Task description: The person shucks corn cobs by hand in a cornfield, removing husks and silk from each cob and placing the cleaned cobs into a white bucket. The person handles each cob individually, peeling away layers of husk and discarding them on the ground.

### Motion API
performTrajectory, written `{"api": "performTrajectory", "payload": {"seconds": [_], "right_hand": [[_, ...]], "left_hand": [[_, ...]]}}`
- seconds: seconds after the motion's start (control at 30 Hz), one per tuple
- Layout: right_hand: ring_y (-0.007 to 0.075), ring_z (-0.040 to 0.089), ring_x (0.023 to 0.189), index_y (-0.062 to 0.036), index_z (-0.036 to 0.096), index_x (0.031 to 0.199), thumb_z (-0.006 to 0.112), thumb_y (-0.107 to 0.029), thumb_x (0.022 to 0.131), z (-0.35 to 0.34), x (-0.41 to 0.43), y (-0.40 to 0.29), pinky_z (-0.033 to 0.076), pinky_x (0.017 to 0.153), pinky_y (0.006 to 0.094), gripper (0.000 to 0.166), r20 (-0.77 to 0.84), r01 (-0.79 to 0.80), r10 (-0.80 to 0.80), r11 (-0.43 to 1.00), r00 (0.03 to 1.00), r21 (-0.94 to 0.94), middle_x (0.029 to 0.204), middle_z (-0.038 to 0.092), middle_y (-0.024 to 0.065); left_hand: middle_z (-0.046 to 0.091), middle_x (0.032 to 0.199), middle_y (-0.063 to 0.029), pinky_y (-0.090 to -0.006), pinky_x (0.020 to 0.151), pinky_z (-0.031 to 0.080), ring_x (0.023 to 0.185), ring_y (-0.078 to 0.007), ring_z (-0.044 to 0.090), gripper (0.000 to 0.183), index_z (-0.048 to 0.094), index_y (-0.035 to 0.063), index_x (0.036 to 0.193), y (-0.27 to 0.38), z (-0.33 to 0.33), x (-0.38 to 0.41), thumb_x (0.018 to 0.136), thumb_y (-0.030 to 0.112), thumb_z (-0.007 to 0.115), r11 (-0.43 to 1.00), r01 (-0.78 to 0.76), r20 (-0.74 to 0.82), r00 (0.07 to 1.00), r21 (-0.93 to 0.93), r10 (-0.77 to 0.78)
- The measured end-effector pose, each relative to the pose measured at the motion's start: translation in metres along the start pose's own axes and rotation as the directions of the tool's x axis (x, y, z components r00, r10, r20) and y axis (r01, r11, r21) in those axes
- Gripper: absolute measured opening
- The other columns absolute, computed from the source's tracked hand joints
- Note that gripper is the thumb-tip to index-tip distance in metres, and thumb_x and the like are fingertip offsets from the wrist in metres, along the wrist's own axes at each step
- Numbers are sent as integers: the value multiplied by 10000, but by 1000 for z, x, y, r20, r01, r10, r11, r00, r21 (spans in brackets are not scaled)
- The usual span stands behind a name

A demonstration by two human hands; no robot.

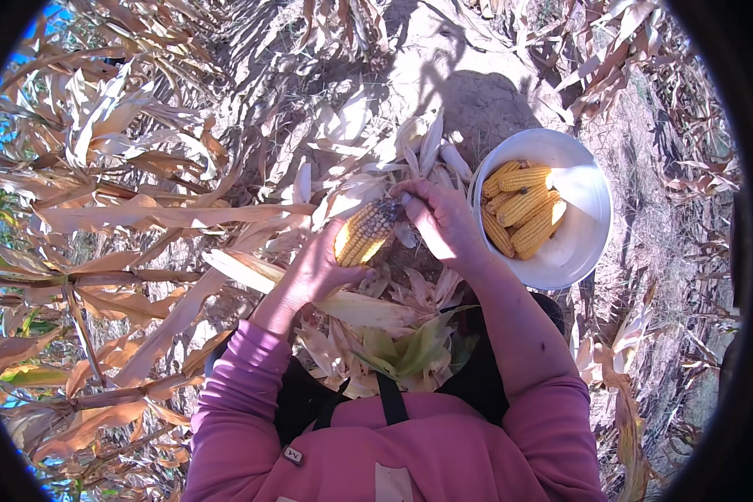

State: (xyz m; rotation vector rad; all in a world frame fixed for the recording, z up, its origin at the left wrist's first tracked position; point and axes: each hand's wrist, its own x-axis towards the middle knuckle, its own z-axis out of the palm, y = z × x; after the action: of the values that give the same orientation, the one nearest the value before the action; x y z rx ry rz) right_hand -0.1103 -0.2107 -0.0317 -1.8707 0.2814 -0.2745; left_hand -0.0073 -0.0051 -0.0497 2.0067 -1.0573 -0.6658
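My left hand (319, 262) grips an ear of corn (365, 233) by its lower part, with yellow kernels showing. The far tip of that ear is dark and greyish, as if mouldy. At this dark tip are the bent fingers of my right hand (436, 219), thumb against forefinger; whether they pinch something there is too small to make out. Pale dry husks (370, 310) hang below my left hand and lie between my legs. Just right of my right hand stands a white plastic bucket (582, 232) holding several husked yellow ears (524, 204).
Dry corn stalks (125, 276) with long brown leaves reach in from the left. More loose husks (414, 147) lie on the soil beyond my hands. Greenish husks (414, 345) rest close to my lap. Dry leaves (624, 389) litter the ground at the right.
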Motion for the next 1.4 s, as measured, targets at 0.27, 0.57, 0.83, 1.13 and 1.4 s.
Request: {"api": "performTrajectory", "payload": {"seconds": [0.27,0.57,0.83,1.13,1.4], "right_hand": [[206,658,866,23,571,1106,630,-6,821,1,-2,12,511,785,306,292,19,159,-160,986,987,57,941,663,157],[171,625,834,13,572,1058,661,18,786,-2,0,22,496,784,297,286,117,144,-160,980,980,137,909,657,113],[127,560,835,-19,549,1046,644,-10,812,-1,0,32,457,784,278,253,200,15,-71,963,977,268,884,606,56],[84,520,728,-3,496,1066,546,57,801,7,1,22,438,660,221,276,205,-1,-42,979,978,206,849,522,24],[123,553,792,35,497,1058,526,69,805,13,-1,28,457,708,258,256,114,170,-169,985,979,3,875,566,74]], "left_hand": [[578,1200,-169,-370,958,448,1087,-249,577,705,427,9,1293,2,-1,1,717,160,804,999,11,22,1000,-38,-10],[588,1179,-147,-357,946,457,1074,-233,580,694,450,20,1280,10,-4,1,706,160,816,998,56,82,995,-36,-53],[624,1111,-129,-333,917,478,992,-198,617,633,473,20,1257,-26,12,-2,729,147,797,999,-33,-22,999,22,34],[628,1007,-165,-350,803,540,890,-259,642,768,408,0,1298,-36,13,-3,689,201,830,896,-295,-146,922,332,358],[567,1170,-179,-345,900,506,1042,-270,591,902,330,19,1388,-31,8,1,672,207,845,816,-479,-4,862,323,507]]}}
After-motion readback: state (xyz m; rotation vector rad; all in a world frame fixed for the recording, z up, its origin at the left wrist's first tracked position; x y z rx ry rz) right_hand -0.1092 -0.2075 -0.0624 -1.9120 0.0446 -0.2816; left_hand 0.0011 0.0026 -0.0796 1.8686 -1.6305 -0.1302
